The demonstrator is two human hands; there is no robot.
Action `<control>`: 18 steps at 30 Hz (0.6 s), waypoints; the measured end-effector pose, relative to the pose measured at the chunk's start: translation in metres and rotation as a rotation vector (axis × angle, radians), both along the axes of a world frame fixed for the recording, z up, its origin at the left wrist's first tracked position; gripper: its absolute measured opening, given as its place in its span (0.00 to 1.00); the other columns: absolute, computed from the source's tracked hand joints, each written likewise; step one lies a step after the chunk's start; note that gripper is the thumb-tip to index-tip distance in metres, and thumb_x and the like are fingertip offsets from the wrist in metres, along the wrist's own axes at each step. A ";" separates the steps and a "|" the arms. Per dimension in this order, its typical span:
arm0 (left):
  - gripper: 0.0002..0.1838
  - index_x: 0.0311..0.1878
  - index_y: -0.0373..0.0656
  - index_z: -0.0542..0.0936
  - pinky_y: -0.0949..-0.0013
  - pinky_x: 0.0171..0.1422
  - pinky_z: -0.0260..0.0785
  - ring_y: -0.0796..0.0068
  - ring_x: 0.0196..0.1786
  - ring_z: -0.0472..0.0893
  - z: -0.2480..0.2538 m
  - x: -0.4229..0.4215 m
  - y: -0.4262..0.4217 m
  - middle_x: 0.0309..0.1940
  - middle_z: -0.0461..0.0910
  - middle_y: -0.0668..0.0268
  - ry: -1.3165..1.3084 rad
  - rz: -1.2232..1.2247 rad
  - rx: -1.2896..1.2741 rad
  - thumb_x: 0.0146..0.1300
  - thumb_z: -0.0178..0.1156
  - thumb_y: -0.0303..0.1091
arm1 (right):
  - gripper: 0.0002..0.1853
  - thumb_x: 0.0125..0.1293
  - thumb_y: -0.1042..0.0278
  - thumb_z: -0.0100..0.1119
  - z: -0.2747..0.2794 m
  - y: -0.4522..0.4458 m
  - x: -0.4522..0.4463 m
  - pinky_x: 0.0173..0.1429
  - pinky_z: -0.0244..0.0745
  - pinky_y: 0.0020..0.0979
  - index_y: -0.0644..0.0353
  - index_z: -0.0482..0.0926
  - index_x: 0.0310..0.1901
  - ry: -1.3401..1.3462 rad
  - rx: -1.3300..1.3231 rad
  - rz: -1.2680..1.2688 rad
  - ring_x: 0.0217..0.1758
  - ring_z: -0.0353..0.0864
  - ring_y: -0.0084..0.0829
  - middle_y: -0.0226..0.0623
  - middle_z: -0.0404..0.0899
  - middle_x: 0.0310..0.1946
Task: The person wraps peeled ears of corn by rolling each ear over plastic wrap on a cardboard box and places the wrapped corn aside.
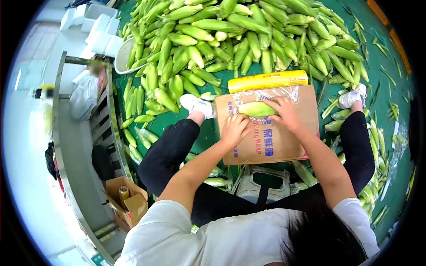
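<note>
An ear of corn in green husk lies crosswise on clear plastic film over a flat cardboard box. My left hand is at the ear's left end, its fingers curled together against it; whether they pinch the film too is too small to tell. My right hand rests at the ear's right end, with thumb and fingers apart around that end. Along the box's far edge lies a yellow roll of film.
A large corn pile covers the green floor ahead. Film-wrapped ears lie at the right. A white stool is between the legs. At left are a metal rail, an open carton, and another person.
</note>
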State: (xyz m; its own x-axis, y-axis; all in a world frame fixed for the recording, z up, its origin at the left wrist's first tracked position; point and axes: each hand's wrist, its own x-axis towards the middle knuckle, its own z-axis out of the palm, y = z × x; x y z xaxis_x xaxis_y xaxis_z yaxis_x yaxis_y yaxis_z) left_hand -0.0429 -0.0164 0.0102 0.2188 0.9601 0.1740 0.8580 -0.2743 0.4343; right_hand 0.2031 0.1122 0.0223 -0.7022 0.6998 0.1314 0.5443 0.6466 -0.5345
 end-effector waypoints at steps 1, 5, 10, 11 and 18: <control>0.15 0.47 0.44 0.80 0.56 0.65 0.64 0.58 0.56 0.76 -0.003 0.002 0.004 0.47 0.78 0.64 -0.012 0.045 -0.003 0.58 0.69 0.35 | 0.39 0.53 0.56 0.74 -0.001 -0.002 -0.001 0.65 0.67 0.43 0.35 0.73 0.70 -0.002 -0.017 -0.021 0.60 0.75 0.41 0.34 0.77 0.58; 0.06 0.41 0.42 0.78 0.55 0.60 0.68 0.54 0.52 0.78 -0.001 -0.007 0.012 0.41 0.78 0.61 -0.077 -0.049 0.085 0.62 0.64 0.28 | 0.38 0.55 0.57 0.74 0.008 -0.006 0.002 0.65 0.66 0.42 0.33 0.73 0.70 -0.079 -0.060 -0.037 0.60 0.75 0.40 0.34 0.78 0.57; 0.06 0.41 0.40 0.75 0.56 0.51 0.75 0.51 0.43 0.81 0.030 -0.022 -0.022 0.36 0.77 0.58 -0.268 -0.313 -0.257 0.64 0.61 0.25 | 0.34 0.58 0.56 0.73 0.028 -0.048 0.048 0.68 0.64 0.44 0.37 0.75 0.68 -0.200 -0.210 0.102 0.62 0.74 0.39 0.34 0.77 0.56; 0.05 0.42 0.40 0.75 0.56 0.50 0.75 0.51 0.42 0.81 0.027 -0.021 -0.023 0.35 0.76 0.58 -0.321 -0.276 -0.372 0.64 0.61 0.24 | 0.32 0.60 0.54 0.71 0.031 -0.056 0.051 0.70 0.63 0.45 0.37 0.75 0.68 -0.194 -0.215 0.088 0.64 0.73 0.40 0.35 0.76 0.57; 0.34 0.64 0.44 0.76 0.58 0.52 0.77 0.53 0.46 0.84 0.027 -0.015 0.093 0.45 0.85 0.57 0.168 -0.065 -0.485 0.56 0.74 0.45 | 0.31 0.69 0.41 0.57 -0.006 -0.005 -0.009 0.77 0.55 0.55 0.53 0.76 0.66 -0.162 0.124 -0.317 0.75 0.64 0.48 0.47 0.60 0.76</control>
